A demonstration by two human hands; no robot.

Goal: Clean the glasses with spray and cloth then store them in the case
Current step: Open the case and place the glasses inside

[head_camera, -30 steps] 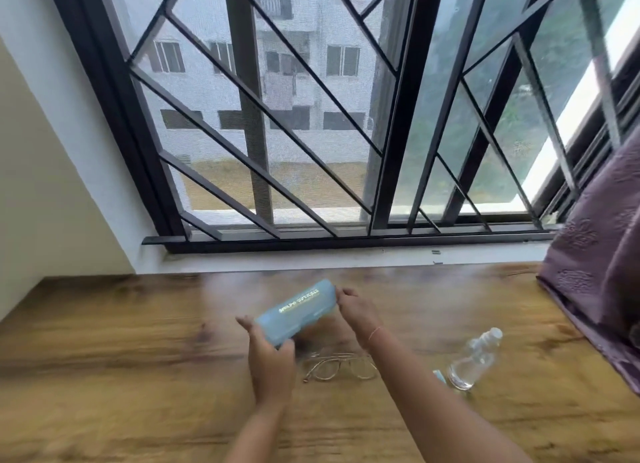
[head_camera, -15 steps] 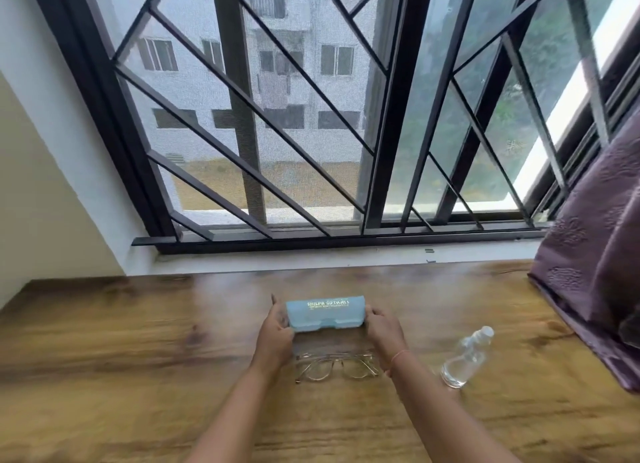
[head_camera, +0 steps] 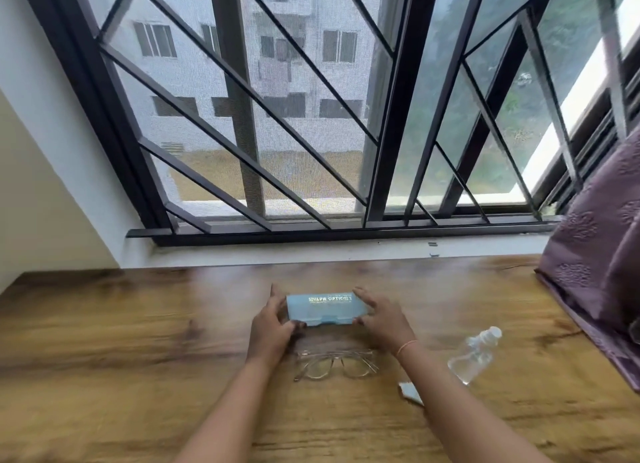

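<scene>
A light blue glasses case (head_camera: pixel 325 308) with white lettering is closed and lies level over the wooden table (head_camera: pixel 121 358). My left hand (head_camera: pixel 272 327) grips its left end. My right hand (head_camera: pixel 382 319) holds its right end, fingers curved over the top and thumb underneath. Thin-framed glasses (head_camera: pixel 334 364) lie folded on the table just in front of the case, between my forearms. A clear spray bottle (head_camera: pixel 472 357) lies on its side to the right. A corner of a pale blue cloth (head_camera: pixel 410 391) shows beside my right forearm, mostly hidden.
A purple textured fabric (head_camera: pixel 595 272) drapes over the table's right edge. A barred window (head_camera: pixel 311 116) and white sill run along the far side of the table. A wall closes the left side.
The case was tilted up to the right a second ago; both hands turned it level and brought it lower, close over the table. The glasses and bottle stayed put.
</scene>
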